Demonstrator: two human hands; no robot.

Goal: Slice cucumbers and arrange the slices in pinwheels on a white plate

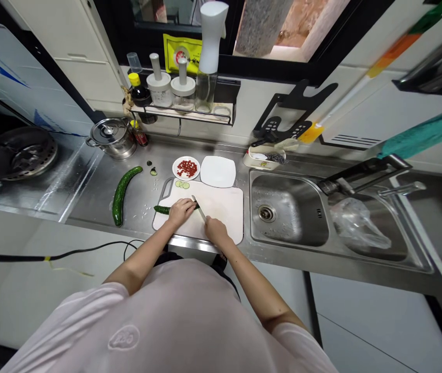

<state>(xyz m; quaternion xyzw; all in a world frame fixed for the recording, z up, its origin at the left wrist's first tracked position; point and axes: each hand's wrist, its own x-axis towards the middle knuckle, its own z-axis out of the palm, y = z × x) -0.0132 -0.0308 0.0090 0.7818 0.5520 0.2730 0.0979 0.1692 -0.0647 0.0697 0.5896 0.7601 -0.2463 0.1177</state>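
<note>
Right, left hand (182,210) clamped over the short cucumber (161,209), right hand (216,231) gripping the knife (201,211); cucumber's long axis runs side to side on the cutting board (224,207) (blade slants across its right end)

So the steel desk (89,199) has the white cutting board (221,207) right under both hands (182,211), whole cucumber (121,197) off to their left, red-bits plate (186,168) and empty white plate (218,171) just beyond them.
</note>
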